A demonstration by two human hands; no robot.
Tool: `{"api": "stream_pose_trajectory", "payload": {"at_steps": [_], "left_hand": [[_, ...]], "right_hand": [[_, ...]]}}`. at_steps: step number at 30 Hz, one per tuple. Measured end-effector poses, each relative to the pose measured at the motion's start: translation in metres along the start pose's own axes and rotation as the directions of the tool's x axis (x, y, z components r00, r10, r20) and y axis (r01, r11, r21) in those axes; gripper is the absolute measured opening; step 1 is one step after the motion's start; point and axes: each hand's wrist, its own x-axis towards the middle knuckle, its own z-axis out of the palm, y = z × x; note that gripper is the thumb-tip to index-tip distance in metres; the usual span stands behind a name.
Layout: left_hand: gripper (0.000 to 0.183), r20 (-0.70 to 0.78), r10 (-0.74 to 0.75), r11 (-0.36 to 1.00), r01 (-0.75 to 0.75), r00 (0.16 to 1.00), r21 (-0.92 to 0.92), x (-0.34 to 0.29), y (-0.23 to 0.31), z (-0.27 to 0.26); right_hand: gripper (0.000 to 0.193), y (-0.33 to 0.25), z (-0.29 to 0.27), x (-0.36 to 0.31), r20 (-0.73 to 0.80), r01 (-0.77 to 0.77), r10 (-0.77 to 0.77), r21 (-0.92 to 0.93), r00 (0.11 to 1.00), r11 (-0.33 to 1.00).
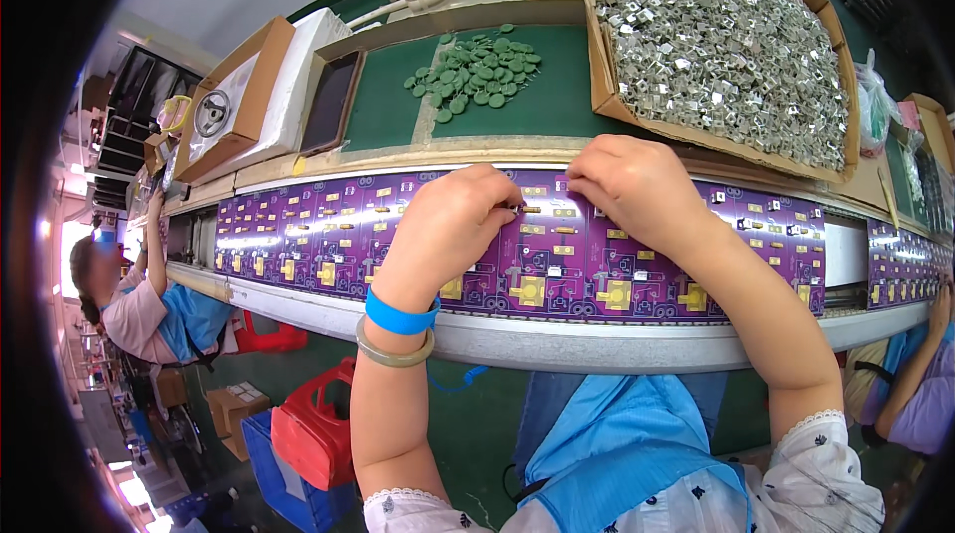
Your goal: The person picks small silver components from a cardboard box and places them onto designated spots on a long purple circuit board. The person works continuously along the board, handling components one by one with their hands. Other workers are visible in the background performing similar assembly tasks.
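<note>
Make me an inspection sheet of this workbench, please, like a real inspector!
Surface: green bench top, with a metal rail along the near side.
Work pieces: purple circuit boards in a row; loose green discs in a pile; small metal parts heaped in a carton.
Clutter: dark tray left of the discs.
Hands: left hand and right hand both have fingertips over the boards; any part pinched is too small to tell.
Cables: blue cord below the rail.
Surroundings: red plastic stool; a co-worker at far left.
</note>
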Motion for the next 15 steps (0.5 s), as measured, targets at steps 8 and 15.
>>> {"api": "stream_pose_trajectory", "payload": {"at_steps": [8,15], "left_hand": [[0.015,0.034,-0.021,1.000,0.021,0.999,-0.001,0.003,0.003,-0.004],[0.010,-0.130,0.005,0.999,-0.012,0.992,-0.048,0.019,0.013,-0.013]], "right_hand": [[0.007,-0.001,0.011,0.002,0.038,0.034,-0.035,0.021,0.999,0.999],[0.012,-0.003,0.012,0.002,0.046,-0.012,0.010,0.049,0.999,0.999]]}}
